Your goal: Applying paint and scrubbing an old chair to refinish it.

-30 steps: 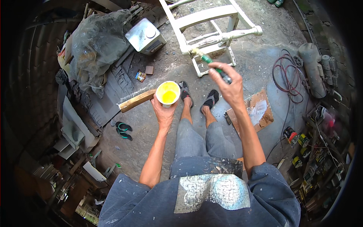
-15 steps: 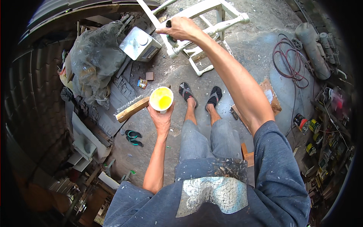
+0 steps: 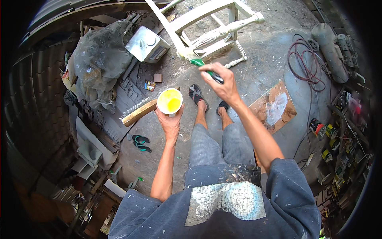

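Note:
My left hand (image 3: 168,122) is wrapped round a white cup (image 3: 170,102) with bright yellow liquid inside, held upright before my legs. In my right hand (image 3: 223,81) is a paintbrush (image 3: 197,62) with a green and black handle. Its bristle end meets the near end of a rail on a white-painted wooden chair frame (image 3: 205,15) at the top; exact contact is hard to make out. The chair frame lies at a slant, and its upper part runs out of the picture. Behind the cup a wooden-backed bristle brush (image 3: 139,113) passes on both sides.
A metal can (image 3: 146,44) stands left of the chair, beside a heap under clear plastic sheeting (image 3: 101,59). Green-and-black flip-flops (image 3: 141,143) lie at left. On the right are a stained board (image 3: 274,107), a coiled red hose (image 3: 304,63) and several paint cans (image 3: 317,127).
My right hand has come down and right, nearer to me, bringing the brush's green part into view by the rail's end. My left hand and the cup have barely moved.

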